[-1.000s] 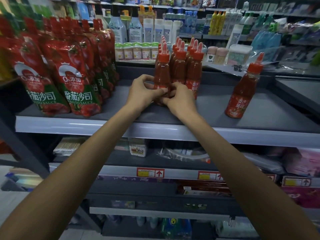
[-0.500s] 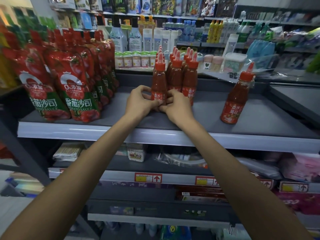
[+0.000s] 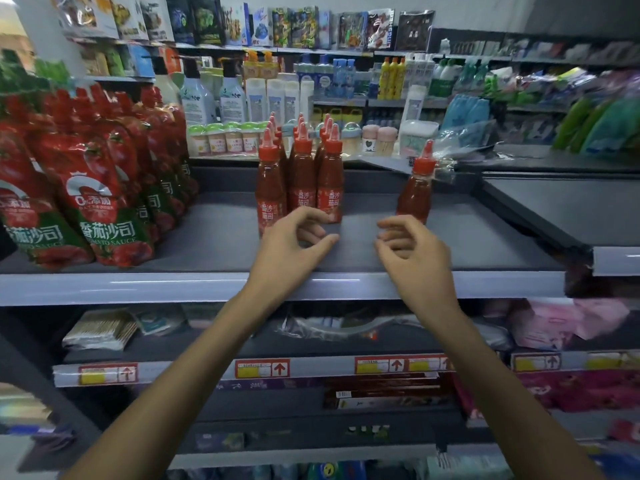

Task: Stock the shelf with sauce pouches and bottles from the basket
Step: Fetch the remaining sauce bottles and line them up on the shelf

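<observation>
Left grip (image 3: 294, 245) and right grip (image 3: 414, 252) both slack, fingers loosely curled, holding nothing, over shelf (image 3: 214, 237) front, bottle cluster (image 3: 301, 181) upright just behind left grip, lone bottle (image 3: 415, 194) behind right grip, pouches (image 3: 100, 188) at far left.

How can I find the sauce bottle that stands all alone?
Look at the grey shelf with red pouches on its left end. A huddle of red-capped bottles stands mid-shelf; go right, across a gap. The lone bottle there, just beyond the right hand, touches no other.
</observation>
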Demonstrator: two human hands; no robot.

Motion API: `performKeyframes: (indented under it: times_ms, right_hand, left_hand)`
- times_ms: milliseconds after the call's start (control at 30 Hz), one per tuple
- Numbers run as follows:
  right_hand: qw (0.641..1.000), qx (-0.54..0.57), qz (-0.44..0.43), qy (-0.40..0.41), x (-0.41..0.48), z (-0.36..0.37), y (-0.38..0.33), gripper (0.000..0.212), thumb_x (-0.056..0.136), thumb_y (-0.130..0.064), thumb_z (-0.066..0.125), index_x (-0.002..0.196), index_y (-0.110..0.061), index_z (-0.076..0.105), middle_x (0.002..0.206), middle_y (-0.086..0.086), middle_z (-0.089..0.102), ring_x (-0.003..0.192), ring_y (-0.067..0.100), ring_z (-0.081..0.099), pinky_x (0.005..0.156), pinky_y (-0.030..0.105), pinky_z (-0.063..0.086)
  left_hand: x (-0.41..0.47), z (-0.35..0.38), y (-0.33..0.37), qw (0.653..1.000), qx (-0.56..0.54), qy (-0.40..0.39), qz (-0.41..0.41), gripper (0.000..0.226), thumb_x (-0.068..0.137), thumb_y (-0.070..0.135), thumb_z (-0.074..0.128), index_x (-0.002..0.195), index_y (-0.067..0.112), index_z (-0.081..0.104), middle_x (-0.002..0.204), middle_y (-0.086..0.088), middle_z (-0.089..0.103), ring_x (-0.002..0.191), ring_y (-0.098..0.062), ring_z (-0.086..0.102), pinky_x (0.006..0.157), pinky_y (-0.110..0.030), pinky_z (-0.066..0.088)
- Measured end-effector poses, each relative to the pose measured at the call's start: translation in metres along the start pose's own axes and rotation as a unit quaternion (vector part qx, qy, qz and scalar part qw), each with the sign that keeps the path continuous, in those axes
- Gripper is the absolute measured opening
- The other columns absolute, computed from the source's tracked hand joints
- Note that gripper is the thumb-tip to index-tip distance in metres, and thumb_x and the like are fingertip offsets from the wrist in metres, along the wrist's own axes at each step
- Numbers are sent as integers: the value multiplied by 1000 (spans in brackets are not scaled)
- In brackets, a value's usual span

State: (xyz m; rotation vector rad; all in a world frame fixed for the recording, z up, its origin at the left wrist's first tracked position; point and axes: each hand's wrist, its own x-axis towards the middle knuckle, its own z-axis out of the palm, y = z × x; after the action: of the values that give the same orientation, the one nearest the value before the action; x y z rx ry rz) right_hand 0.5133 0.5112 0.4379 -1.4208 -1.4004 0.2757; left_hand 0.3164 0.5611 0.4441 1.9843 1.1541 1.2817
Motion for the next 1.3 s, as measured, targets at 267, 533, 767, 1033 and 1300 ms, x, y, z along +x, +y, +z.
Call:
performKeyframes:
  times_ms: [267,533,767,1033,1300]
  right_hand:
    - [990,-77,116,22,33,-32,44,70,71,-35,92,127,-22,51,101,-6,67,92,17,67,86,39,56]
    - [990,-107,93,4,44,-29,34,55,69,-45,90,114,-25,64,95,-8,74,85,10,69,74,30,53]
    - [993,-62,47,-84,35,30,0,54,67,-38,94,112,-27,66,92,-12,75,78,5,72,78,34,61]
    - [994,-44,12,-101,49,98,-20,48,66,-32,94,105,-32,65,96,-9,77,87,12,74,86,41,60]
    - [995,-60,28,-72,61,118,-17,51,69,-28,92,114,-25,67,100,-2,77,91,20,73,88,42,59]
  left_hand:
    - [49,88,30,997,-26,-72,-23,52,83,25,83,130,22,60,110,-1,63,94,-19,67,85,-33,56]
    - [44,85,32,983,-126,-127,-42,45,93,15,72,135,17,57,119,0,68,94,-5,66,72,-20,56]
    - [8,11,-18,1000,10,0,-23,23,90,17,72,110,26,63,97,10,67,86,-3,65,87,-31,57]
    - [17,-63,-59,978,150,79,-121,49,82,48,81,111,18,53,106,-1,63,97,-23,62,83,-41,52]
    - [52,-65,-70,978,148,-23,-144,76,74,54,87,130,18,51,119,0,63,108,-23,63,85,-37,51]
